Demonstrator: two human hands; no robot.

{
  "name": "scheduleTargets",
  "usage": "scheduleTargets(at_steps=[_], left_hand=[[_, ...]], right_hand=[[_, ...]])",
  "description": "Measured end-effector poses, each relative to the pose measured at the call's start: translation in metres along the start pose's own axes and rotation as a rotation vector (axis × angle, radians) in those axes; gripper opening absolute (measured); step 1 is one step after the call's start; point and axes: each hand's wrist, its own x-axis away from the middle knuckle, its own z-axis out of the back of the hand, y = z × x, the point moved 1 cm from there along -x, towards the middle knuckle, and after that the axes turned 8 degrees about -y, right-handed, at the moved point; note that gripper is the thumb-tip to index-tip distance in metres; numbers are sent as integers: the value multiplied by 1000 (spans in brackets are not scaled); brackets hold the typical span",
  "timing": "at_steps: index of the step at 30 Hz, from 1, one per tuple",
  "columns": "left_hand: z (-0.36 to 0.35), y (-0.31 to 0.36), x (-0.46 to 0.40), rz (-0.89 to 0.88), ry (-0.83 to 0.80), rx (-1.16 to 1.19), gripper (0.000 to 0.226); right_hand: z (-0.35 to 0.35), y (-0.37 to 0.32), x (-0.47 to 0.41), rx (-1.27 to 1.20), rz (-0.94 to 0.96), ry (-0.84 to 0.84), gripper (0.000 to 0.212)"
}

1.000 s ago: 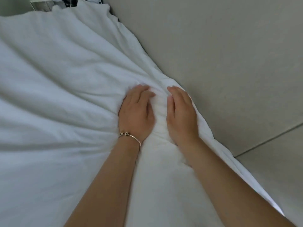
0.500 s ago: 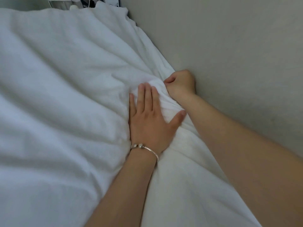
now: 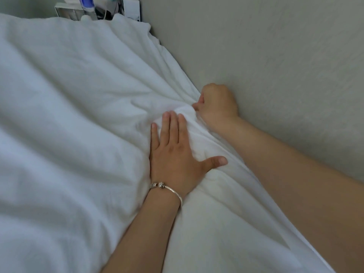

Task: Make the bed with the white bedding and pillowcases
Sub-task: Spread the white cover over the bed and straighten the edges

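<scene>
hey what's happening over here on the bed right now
A person is making a bed that sits against a grey wall. The left hand, wearing a silver bracelet, presses flat with straight fingers on the rumpled white duvet. The right hand is curled round a bunch of that fabric at the edge by the wall. The bedding is wrinkled, not yet smooth.

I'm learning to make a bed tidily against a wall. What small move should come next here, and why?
Probably draw the right hand along the wall, pulling the gripped bedding edge taut, while the flat left hand holds it down: creases fan out from the bunched fold between the hands.
</scene>
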Motion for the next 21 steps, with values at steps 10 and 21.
scheduleTargets(at_steps=[10,21], left_hand=[[5,2,3,-10,-20,15,137],[6,1,3,-38,-222,-66,144]], right_hand=[[-10,-3,-1,537,115,-228,26],[-21,51,98,-513,148,-560,46]])
